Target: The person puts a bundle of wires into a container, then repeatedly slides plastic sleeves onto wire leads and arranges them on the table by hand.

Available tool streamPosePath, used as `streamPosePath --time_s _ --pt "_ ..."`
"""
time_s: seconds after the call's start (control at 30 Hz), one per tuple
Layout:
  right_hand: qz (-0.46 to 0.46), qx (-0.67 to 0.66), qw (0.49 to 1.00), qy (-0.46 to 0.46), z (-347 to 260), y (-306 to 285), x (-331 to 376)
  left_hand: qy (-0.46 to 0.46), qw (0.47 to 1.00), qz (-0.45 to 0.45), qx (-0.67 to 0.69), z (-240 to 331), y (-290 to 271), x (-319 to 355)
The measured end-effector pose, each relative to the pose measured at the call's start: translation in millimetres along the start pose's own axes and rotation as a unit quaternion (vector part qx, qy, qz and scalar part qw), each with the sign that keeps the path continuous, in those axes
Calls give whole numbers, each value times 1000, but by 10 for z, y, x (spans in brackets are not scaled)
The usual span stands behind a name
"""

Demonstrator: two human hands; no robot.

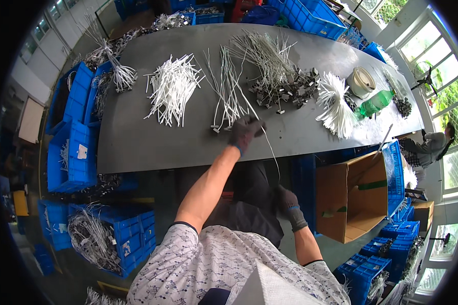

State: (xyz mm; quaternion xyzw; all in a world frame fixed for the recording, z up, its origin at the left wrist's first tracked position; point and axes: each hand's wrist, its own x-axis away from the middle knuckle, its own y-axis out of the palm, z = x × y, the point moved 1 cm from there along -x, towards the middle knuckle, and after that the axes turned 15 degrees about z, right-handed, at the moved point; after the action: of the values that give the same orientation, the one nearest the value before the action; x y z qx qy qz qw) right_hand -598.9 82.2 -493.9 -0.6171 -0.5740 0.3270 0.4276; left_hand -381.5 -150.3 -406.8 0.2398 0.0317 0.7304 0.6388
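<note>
Two gloved hands work one thin white wire (270,147): the right hand (288,201), low by the lap, is closed around its near end, and the left hand (245,131), at the grey table's (137,147) edge, grips the far end. Being so slender and springy, the wire might slip loose or snag the clip-ended wires (229,94) beyond.

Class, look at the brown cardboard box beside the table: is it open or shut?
Open: the cardboard box has its flaps spread, and its bare inside shows.
</note>
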Motion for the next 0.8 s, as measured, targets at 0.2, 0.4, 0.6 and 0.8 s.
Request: streamPosePath --time_s 0.2,0.4,0.6,0.8 --pt "179 -372 911 12 -1035 -590 -798 28 983 -128 -132 -451 8 372" --pt "202 -430 869 138 -922 -276 -1493 10 983 -122 -138 -460 28 504" --pt "68 -422 897 114 -1378 -487 -1835 4 963 -108 -246 -215 -368 -134" --pt "405 -98 909 -35 -966 -512 -2737 224 856 105 -454 272 -1008 -490"
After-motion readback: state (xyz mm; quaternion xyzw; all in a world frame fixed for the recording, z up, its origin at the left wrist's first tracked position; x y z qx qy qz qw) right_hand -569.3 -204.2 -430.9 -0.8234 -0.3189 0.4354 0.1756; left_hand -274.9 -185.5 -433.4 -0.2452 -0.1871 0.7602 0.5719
